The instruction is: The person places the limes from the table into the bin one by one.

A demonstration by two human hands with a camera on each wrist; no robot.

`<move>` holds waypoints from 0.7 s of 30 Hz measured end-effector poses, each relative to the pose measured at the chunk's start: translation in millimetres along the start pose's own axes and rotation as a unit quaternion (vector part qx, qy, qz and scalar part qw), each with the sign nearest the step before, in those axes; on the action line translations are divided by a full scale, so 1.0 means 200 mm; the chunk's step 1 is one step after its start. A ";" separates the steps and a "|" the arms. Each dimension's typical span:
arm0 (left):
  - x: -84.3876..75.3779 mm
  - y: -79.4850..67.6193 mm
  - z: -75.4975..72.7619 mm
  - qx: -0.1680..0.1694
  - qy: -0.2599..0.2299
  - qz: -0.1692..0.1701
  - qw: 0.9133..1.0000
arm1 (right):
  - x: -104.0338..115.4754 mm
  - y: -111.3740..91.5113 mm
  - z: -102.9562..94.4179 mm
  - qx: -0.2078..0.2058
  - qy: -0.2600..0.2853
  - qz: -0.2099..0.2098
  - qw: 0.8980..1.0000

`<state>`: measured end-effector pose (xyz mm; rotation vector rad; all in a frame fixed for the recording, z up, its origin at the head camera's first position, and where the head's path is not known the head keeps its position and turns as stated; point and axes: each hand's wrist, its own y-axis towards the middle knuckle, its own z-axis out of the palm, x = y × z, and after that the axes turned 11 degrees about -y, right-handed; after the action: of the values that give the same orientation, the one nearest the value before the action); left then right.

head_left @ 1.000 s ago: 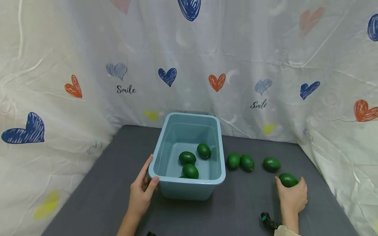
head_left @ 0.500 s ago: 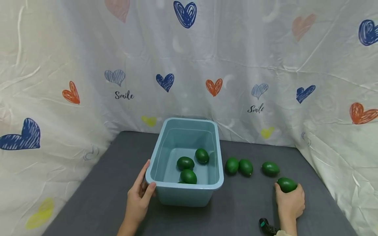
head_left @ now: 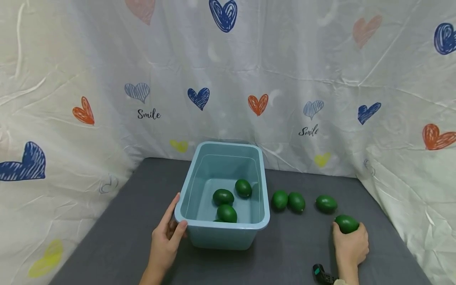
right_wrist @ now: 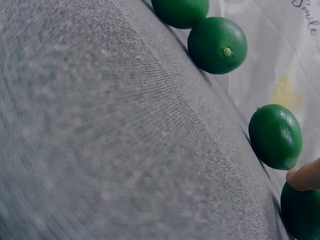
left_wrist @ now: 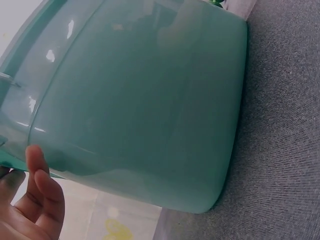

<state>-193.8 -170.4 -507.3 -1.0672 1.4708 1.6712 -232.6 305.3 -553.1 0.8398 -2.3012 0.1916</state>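
Observation:
A light blue plastic bin (head_left: pixel 224 238) stands on the table with several green limes (head_left: pixel 243 188) inside; the front wall partly hides one. My left hand (head_left: pixel 164 242) grips the bin's near left corner, thumb at the rim and fingers against the outside. In the left wrist view, curled fingers (left_wrist: pixel 47 195) show beside the bin wall (left_wrist: pixel 140 105). Over on the right, my right hand (head_left: pixel 350 246) holds a lime (head_left: pixel 346 223) between thumb and fingers, low at the tabletop. The right wrist view catches the thumb (right_wrist: pixel 306 176) on that lime (right_wrist: pixel 301 212).
Between bin and right hand lie a pair of limes side by side (head_left: pixel 287 201) and a single lime (head_left: pixel 325 204). A black wrist device (head_left: pixel 323 274) shows by the right wrist. The grey table (head_left: pixel 285 253) ends at a heart-printed curtain (head_left: pixel 228 122).
The head view has tilted slightly, so the scene sits lower than a second ago. Both hands keep their places at the bin and the lime; the right fingers have drawn closer round the lime.

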 end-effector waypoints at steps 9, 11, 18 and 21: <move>-0.03 0.00 -0.04 0.017 0.046 0.009 0.999 | 0.02 -0.02 -0.05 -0.023 0.012 -0.017 1.000; -0.04 0.01 -0.04 0.023 0.058 0.008 0.998 | 0.04 -0.02 -0.06 -0.022 0.010 -0.026 0.999; -0.06 0.02 -0.07 0.042 0.073 -0.002 0.996 | 0.11 -0.05 -0.06 -0.036 0.018 -0.088 0.995; -0.06 0.02 -0.08 0.042 0.080 0.001 0.996 | 0.14 -0.07 -0.06 -0.031 0.023 -0.105 0.994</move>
<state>-189.0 -185.5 -495.0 -1.1754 1.6290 1.5395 -233.9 284.6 -526.2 1.0266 -2.1461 0.0451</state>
